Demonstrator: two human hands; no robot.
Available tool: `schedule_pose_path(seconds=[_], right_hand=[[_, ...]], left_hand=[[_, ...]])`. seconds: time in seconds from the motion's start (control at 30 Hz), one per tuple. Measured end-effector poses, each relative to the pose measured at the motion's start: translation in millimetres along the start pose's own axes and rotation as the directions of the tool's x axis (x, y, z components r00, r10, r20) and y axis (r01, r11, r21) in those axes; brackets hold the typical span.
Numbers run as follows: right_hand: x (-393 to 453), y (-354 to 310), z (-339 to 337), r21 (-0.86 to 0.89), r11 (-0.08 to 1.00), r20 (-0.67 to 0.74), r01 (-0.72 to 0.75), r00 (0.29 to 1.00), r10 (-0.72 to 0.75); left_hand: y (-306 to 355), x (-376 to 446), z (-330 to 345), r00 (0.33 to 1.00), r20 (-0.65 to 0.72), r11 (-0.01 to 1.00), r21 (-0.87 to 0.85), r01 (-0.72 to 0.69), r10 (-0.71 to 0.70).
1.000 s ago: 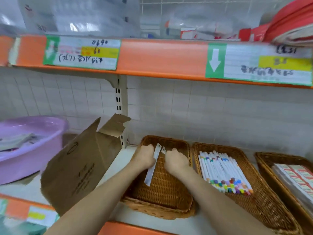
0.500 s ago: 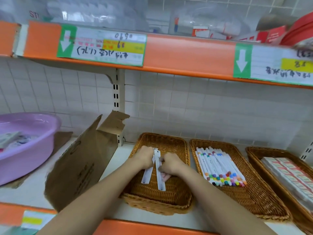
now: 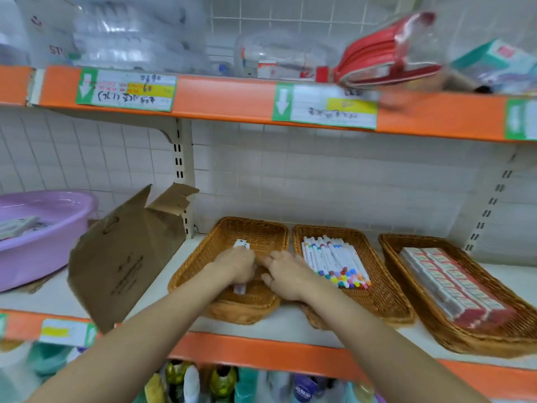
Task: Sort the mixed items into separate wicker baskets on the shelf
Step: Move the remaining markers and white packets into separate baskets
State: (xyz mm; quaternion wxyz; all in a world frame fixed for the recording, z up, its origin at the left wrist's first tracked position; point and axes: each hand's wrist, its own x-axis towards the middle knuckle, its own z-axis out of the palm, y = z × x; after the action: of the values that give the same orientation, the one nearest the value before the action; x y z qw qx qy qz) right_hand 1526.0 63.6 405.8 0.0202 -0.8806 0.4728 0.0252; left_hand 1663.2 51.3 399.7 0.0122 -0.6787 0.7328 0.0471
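Step in hand: placing flat white strips (image 3: 241, 245) into the leftmost wicker basket (image 3: 203, 257) on the shelf (image 3: 290, 324). Both hands work inside this basket. The left hand (image 3: 236, 267) is curled down over the strips, which show only as a white tip beyond the knuckles and a short end below the wrist. Whether the fingers pinch the strips or merely press them flat cannot be told. The right hand (image 3: 286, 276) lies just beside it with the fingers loosely spread and nothing visibly held.

Sorting appears to be well along. The middle basket (image 3: 386, 289) holds a neat row of white markers (image 3: 334, 260) with coloured caps. The right basket (image 3: 494, 338) holds white-and-red packets (image 3: 453, 283) in tidy rows.

Next move, as a judgement: square the strips along the basket's length, release them, then withdraw both hands toward the source of unsorted goods. The purple basin (image 3: 43, 237) at the left holds some items and is probably that source.

Materials: the baskets are woven brown wicker, shallow and rectangular with rounded corners and ribbed walls. The strips are thin, flat and probably light, so they may slide on the weave. The basin is smooth plastic. A torn piece of brown cardboard (image 3: 125, 257) leans between the basin and the baskets.
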Motion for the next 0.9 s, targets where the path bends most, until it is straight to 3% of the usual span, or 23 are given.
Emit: schedule_pose_path(seconds=[0.13,0.33,0.63,0.9], right_hand=[[-65.7,28.4,0.8,0.115,0.993,0.029,-0.025,0.999,0.022],[-153.9,76.6,13.2,0.139,0.986,0.039,-0.096,0.995,0.091],[-267.4,158.0,16.7,0.098,0.953,0.054,-0.285,0.958,0.281],[-305.2,237.5,24.1,0.090,0.885,0.043,-0.457,0.890,0.455]], left_hand=[[52.1,-30.5,6.4,0.999,-0.026,0.998,-0.062,-0.020,0.019],[131.0,-71.3,22.7,0.995,-0.078,0.998,0.033,-0.057,0.059],[263.1,-99.7,18.3,0.981,0.095,0.981,0.070,-0.179,0.172],[351.2,-66.7,21.5,0.945,0.087,0.946,0.053,-0.321,0.316]])
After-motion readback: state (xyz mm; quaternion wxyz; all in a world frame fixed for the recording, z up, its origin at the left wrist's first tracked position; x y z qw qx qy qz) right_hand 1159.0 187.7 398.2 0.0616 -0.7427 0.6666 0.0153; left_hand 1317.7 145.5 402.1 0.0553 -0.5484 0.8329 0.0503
